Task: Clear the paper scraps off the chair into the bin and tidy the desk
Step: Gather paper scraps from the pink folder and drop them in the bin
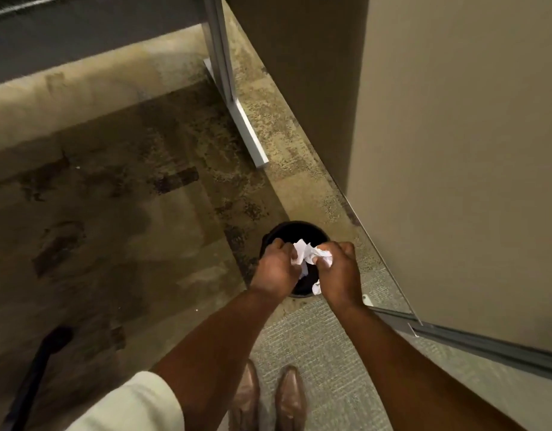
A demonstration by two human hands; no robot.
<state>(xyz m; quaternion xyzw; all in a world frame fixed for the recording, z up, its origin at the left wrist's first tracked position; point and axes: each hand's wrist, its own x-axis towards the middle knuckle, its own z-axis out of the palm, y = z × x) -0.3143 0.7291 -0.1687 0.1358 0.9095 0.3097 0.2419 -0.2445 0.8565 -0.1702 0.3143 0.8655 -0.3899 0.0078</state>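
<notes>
The crumpled white paper scraps (309, 252) are bunched up between two hands, right over the open top of the bin. The left hand (277, 266) has its fingers curled round the left side of the paper. The right hand (337, 275) has its fingers curled round the right side and pinches it. One more small white scrap (316, 288) shows just under the right hand, near the bin's near edge. I cannot tell if it is held or loose.

The round black bin (295, 226) stands on the floor under the hands. It is dark inside.

Near the bottom are two brown shoes (268, 398), side by side, pointing at the bin. A white sleeve (138, 402) covers the top of the left arm.

The floor is brown patchy carpet (119, 219). A tan wall panel (461, 144) stands close on the right of the bin. Far off, a grey metal desk leg (234, 110) meets the floor. A black blurry thing (35, 371) lies near the left corner.
</notes>
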